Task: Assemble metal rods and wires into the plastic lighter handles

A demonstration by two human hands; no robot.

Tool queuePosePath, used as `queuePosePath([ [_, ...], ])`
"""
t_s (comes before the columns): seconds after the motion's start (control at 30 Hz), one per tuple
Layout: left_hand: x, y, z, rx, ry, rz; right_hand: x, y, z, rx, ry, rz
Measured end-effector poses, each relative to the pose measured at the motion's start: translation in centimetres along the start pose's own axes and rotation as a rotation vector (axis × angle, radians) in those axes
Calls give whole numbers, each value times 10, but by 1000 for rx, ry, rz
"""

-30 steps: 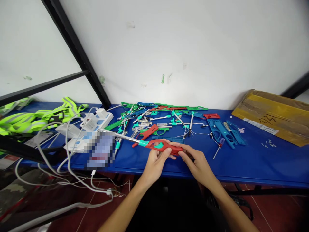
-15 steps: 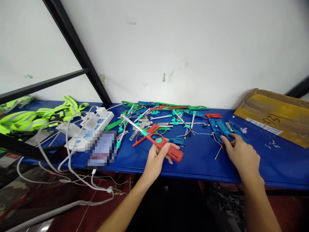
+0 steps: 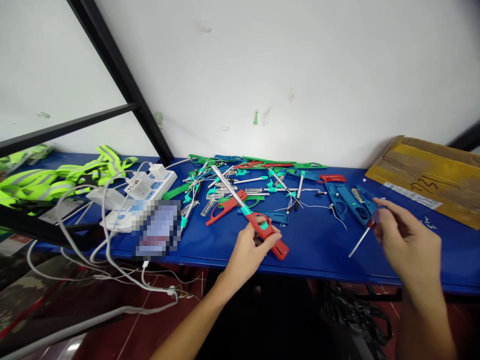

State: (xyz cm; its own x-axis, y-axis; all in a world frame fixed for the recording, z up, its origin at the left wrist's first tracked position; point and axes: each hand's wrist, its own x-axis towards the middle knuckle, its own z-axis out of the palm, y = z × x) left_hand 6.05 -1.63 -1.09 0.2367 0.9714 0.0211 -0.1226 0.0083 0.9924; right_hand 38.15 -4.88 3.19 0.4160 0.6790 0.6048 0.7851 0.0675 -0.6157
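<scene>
My left hand (image 3: 249, 250) is closed round the handle of a red long-nosed lighter (image 3: 278, 247), whose silver barrel points up and left over the blue table. In my right hand (image 3: 407, 240) is a screwdriver (image 3: 360, 241) with a dark red handle; its shaft slants down to the left. Blue lighter shells (image 3: 348, 202) lie just beyond the screwdriver. Under the barrel rests a loose red shell (image 3: 227, 207), and a blue one (image 3: 268, 216) is right of it. Several silver barrels (image 3: 251, 181) with teal ends, wires and clear tanks are heaped behind.
A taped cardboard box (image 3: 423, 172) stands at the right against the wall. To the left are a white power strip (image 3: 150, 197) with plugs and cables, a blurred phone (image 3: 161, 227), and yellow reflective straps (image 3: 63, 182). A black metal post (image 3: 123, 70) rises at the left.
My right hand has lifted the screwdriver from beside the blue shells and moved right and toward me. My left hand has shifted slightly right, turning the red lighter so its barrel stands steeper.
</scene>
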Motion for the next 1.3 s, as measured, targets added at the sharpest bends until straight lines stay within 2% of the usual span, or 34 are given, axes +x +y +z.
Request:
queuePosePath([
  [0.13, 1, -7, 2, 23, 126, 16, -27, -43, 25, 283, 149, -7],
  [0.23, 2, -7, 2, 36, 172, 17, -47, -61, 53, 487, 84, -83],
  [0.33, 2, -5, 2, 38, 183, 13, -60, -67, 73, 465, 55, -249],
  [0.4, 2, -5, 2, 31, 179, 7, -64, -68, 79, 438, 36, -353],
  [0.53, 4, -5, 1, 5, 146, 0, -65, -70, 79, 430, 20, -424],
  [1.03, 5, -10, -1, 1, 118, 16, -65, -75, 79, 375, 50, -464],
  [1.3, 5, -7, -1, 6, 120, 4, -66, -69, 78, 382, 14, -495],
])
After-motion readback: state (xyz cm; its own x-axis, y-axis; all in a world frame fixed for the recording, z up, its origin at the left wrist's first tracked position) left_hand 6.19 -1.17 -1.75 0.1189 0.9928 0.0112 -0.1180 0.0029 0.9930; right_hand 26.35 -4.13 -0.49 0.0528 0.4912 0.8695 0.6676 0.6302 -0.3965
